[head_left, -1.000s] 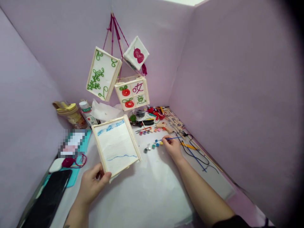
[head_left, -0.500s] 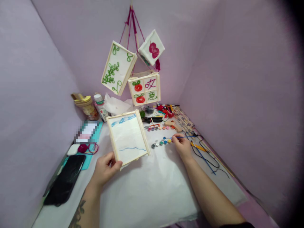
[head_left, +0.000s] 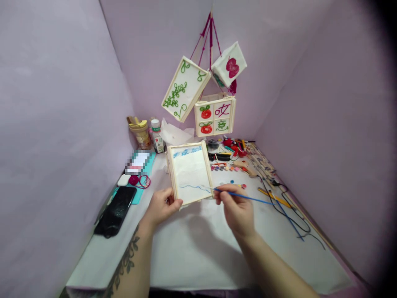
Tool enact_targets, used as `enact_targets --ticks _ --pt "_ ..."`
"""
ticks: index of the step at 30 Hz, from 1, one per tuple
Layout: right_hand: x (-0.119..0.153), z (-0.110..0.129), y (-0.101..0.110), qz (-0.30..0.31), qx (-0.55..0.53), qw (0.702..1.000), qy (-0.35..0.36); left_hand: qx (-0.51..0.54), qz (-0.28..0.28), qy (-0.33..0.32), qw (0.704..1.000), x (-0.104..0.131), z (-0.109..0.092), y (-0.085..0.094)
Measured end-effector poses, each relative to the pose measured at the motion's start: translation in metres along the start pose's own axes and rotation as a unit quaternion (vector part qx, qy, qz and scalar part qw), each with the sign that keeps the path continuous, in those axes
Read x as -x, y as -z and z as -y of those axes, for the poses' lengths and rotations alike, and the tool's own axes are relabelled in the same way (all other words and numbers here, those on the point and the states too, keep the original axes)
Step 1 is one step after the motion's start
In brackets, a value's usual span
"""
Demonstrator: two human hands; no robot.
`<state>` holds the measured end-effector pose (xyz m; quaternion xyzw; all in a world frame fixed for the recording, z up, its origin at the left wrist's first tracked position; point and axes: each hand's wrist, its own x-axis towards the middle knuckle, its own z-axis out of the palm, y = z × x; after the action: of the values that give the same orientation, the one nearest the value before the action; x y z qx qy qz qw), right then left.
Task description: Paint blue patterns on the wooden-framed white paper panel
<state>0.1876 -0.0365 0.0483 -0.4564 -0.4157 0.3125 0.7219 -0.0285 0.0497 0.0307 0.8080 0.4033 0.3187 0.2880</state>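
Observation:
My left hand [head_left: 163,205] grips the lower left corner of a wooden-framed white panel [head_left: 191,171], holding it tilted above the table. Blue dabs run along the panel's top, and a wavy blue line crosses its lower part. Between the fingertips of my right hand [head_left: 235,207] is a thin blue paintbrush [head_left: 252,198]. Its tip reaches over the panel's lower right edge, by the wavy line; whether it touches the surface I cannot tell. Small paint pots [head_left: 244,186] stand behind my right hand, which partly hides them.
Decorated framed panels [head_left: 186,89] hang on purple cords at the back. Pliers [head_left: 219,157] and a glue gun [head_left: 245,167] lie behind the paints. Another blue brush [head_left: 288,217] and a black cable are on the right. A black phone [head_left: 116,211] and a bottle [head_left: 157,136] are left.
My right hand has brought the paintbrush from the paint pots left to the panel's lower right edge. My left hand still holds the panel. The whole view has shifted.

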Motion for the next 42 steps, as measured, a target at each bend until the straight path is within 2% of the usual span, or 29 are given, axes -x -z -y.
enact_targets --ticks 4,9,16,24,42 --pt "0.025 -0.015 -0.035 0.004 0.020 0.999 -0.042 -0.001 0.010 -0.007 1.000 0.001 0.001 0.000" --pt "0.027 -0.020 -0.050 -0.014 0.023 0.999 -0.047 0.017 0.012 -0.001 1.000 0.002 -0.002 0.001" --pt "0.024 -0.021 -0.050 -0.006 0.050 0.996 -0.072 0.026 0.021 0.004 0.999 0.003 -0.001 0.001" --pt "0.024 -0.022 -0.051 -0.006 0.011 0.992 -0.123 0.028 0.016 0.007 0.999 0.001 -0.001 0.001" --pt "0.024 -0.017 -0.050 -0.004 0.019 0.994 -0.108 0.026 0.016 0.005 1.000 0.000 -0.002 0.000"
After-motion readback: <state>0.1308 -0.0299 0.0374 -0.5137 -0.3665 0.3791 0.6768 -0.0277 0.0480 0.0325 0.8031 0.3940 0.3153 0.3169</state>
